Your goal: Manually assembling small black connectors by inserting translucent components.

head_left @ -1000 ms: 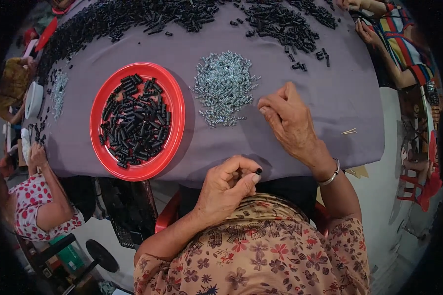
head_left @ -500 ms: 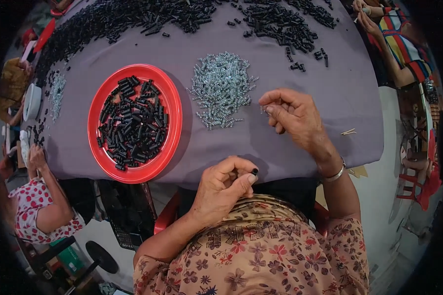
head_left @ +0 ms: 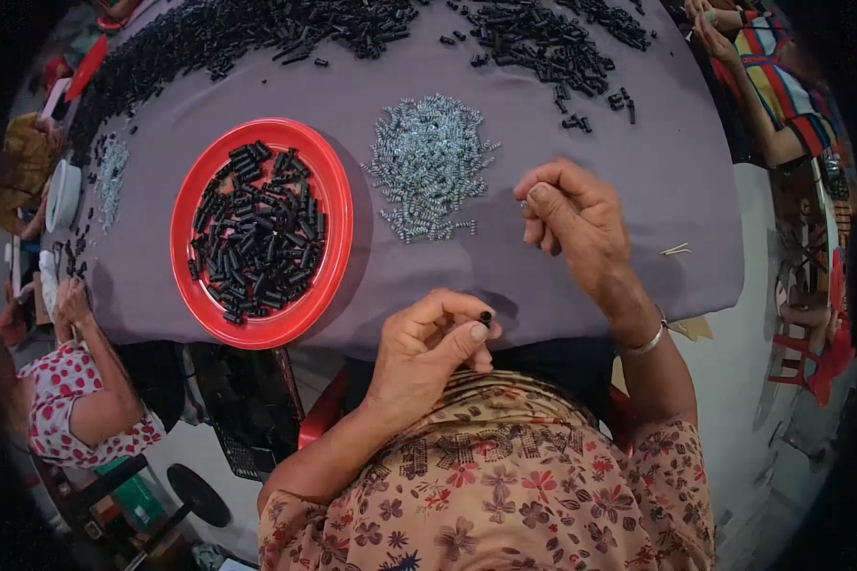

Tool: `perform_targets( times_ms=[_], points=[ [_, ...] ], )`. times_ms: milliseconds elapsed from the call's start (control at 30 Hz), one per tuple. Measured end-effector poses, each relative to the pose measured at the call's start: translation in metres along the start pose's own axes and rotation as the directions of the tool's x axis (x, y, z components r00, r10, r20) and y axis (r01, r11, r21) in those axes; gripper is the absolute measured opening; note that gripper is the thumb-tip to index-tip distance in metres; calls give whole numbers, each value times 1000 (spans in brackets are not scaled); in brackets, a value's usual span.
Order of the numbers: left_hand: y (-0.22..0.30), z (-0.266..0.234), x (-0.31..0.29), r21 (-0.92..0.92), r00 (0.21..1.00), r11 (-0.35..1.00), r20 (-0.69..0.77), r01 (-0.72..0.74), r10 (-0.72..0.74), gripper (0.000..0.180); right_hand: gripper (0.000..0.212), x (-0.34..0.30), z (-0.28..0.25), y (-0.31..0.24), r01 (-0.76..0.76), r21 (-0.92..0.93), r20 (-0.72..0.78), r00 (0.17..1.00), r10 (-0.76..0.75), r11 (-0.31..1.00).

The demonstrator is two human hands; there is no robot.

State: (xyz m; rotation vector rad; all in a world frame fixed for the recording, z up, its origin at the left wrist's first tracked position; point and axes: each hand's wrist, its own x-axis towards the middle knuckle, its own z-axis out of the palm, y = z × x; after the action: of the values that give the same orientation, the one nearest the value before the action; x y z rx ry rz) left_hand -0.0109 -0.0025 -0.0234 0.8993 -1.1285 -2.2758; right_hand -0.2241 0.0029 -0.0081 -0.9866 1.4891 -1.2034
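Looks like a small workshop for handwork with little parts. Shown by a broad cloth-covered table point(head_left: 662, 143), strewn at the far side with heaps of small black tubes point(head_left: 543, 48), by a pile of metal springs point(head_left: 428, 157), and by a red tray point(head_left: 340, 228) full of similar tubes. Suggested too by company around it: a striped-top co-worker point(head_left: 776, 86) at right, a spotted-top co-worker point(head_left: 71, 404) at left.

The person's left hand point(head_left: 427, 360) pinches between thumb point(head_left: 465, 344) and forefinger point(head_left: 452, 305), its forearm point(head_left: 331, 452) slanting down and left from those fingers, while the right hand point(head_left: 581, 224), above and right of them, pinches likewise, other fingers curled below, forearm point(head_left: 667, 381) beneath.
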Motion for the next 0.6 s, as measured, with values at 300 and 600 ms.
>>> perform_targets(
  times_ms=[300, 600],
  points=[
    [4, 2, -9, -280, 998, 959, 42, -34, 47, 19, 19, -49, 19, -11, -86, 440, 204, 979, -7, 894],
    [3, 1, -12, -323, 997, 946, 65, -24, 47, 20, 51, -55, 21, -14, 285, 128, 50, 955, -294, 950]
  ],
)
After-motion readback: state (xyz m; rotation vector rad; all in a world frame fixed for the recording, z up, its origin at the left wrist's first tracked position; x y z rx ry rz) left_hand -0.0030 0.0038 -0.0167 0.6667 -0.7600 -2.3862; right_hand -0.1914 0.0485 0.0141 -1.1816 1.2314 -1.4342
